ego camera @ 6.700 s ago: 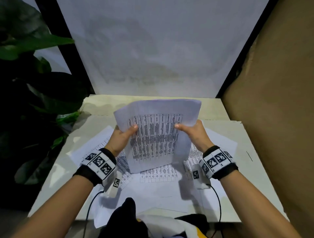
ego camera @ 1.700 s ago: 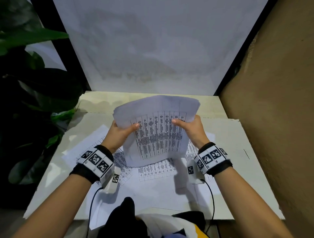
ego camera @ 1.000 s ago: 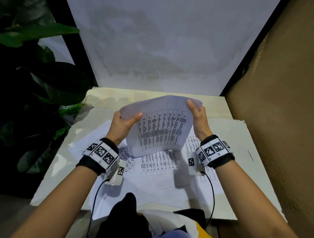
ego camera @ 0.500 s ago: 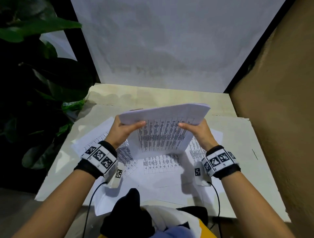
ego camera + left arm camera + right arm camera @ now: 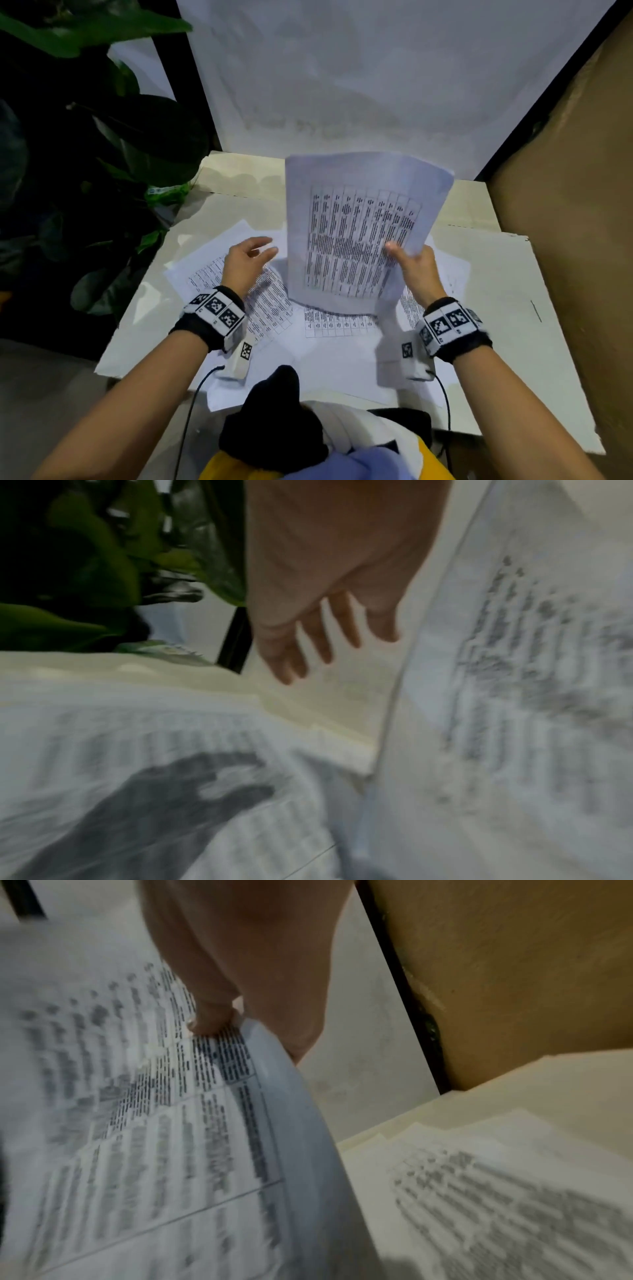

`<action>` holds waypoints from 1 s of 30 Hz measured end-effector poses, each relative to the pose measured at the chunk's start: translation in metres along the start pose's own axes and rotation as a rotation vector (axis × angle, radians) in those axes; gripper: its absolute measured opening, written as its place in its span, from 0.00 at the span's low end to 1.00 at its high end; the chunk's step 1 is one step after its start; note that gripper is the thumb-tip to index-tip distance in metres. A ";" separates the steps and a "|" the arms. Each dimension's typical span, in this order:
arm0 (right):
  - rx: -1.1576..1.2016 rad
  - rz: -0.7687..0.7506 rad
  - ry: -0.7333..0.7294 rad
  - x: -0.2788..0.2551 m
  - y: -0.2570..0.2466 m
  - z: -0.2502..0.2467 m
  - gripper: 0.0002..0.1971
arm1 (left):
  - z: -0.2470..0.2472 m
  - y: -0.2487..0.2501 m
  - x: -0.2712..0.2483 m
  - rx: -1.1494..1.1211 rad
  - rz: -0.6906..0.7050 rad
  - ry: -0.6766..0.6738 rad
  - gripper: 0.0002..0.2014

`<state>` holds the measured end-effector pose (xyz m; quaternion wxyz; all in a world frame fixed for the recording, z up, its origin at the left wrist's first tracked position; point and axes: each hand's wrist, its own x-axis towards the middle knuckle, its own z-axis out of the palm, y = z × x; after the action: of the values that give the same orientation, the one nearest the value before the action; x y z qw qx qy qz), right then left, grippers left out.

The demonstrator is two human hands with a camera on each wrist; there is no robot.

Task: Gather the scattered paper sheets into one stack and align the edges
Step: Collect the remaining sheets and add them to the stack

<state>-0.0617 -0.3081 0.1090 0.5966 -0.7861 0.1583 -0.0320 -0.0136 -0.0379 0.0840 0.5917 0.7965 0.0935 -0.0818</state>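
A stack of printed sheets (image 5: 356,236) stands upright on its lower edge over the table, table-print facing me. My right hand (image 5: 409,260) pinches its right edge, thumb on the front (image 5: 209,1018), fingers behind. The stack's edge (image 5: 291,1096) shows several sheets. My left hand (image 5: 248,260) hovers free just left of the stack with fingers spread (image 5: 322,637), touching nothing. More printed sheets (image 5: 260,301) lie scattered flat on the table under and around the stack, also on the right (image 5: 514,1191).
The white table (image 5: 513,308) ends at a white back wall (image 5: 342,85). A brown cardboard wall (image 5: 565,205) closes the right side. A leafy plant (image 5: 102,154) stands off the table's left edge. Dark and yellow cloth (image 5: 291,428) lies at the near edge.
My left hand has let go of the stack and drawn away to the left. The stack, tilted low half a second ago, now stands upright in my right hand alone.
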 end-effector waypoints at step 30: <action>-0.112 0.077 0.093 0.029 0.028 0.003 0.15 | -0.017 -0.093 -0.001 0.041 -0.573 -0.049 0.38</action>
<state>-0.0398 -0.3203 0.0779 0.5446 -0.8092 0.2173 -0.0365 -0.0370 0.0042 0.0032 0.5302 0.7474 0.2987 -0.2665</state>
